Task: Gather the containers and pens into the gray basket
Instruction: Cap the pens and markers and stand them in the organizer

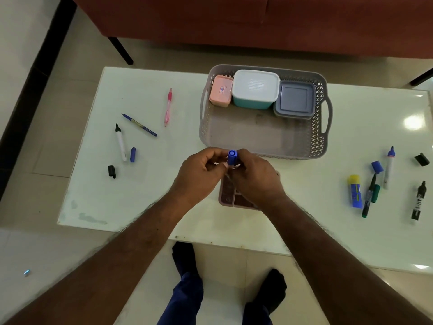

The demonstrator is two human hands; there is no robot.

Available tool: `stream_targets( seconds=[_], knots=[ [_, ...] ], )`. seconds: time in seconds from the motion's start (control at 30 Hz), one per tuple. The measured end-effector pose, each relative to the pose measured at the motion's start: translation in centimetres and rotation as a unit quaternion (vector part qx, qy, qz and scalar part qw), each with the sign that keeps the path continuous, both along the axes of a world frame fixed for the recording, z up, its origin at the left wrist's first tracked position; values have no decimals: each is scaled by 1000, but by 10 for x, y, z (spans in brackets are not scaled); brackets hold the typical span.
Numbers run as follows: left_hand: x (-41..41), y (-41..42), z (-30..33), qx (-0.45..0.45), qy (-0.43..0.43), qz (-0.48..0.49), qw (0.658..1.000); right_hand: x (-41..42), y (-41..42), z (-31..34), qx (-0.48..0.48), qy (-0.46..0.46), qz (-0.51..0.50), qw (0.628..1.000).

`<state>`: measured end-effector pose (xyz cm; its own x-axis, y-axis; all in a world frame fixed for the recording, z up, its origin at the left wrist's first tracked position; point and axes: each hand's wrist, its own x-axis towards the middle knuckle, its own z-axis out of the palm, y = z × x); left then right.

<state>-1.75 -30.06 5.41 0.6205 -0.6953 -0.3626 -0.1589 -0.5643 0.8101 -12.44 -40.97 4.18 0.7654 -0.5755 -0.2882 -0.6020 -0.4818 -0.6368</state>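
So, from the head view, I judge the task partly done. The gray basket sits on the tabletop with 3 lidded containers lined along its far wall: a pink container, a white and teal container and a gray container. The near half of the basket floor is bare, and I see no pen in it.

My left hand and right hand meet just in front of the basket's near rim, fingers curled around a blue-capped marker held between them; it looks as if I am capping it, though the fingers hide the barrel. Beneath the hands lies a small pinkish divided tray, mostly covered by my right hand.

Plenty is left. On the left of the tabletop lie a pink pen, a blue pen, an uncapped white marker, a loose blue cap and a black cap. On the right lie a glue stick, a green marker, another blue-tipped marker, a blue cap, a black marker and a black cap. All are well apart from the basket.
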Motion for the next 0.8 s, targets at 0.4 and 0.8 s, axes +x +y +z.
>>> stream_targets(
  seconds=[0.4,0.8],
  knots=[
    [3,-2,-8,31,-4,3,999,5,2,-10,30,1,-24,999],
    [21,12,-18,47,-19,64,997,-6,26,15,-103,-191,-107,970]
  ],
)
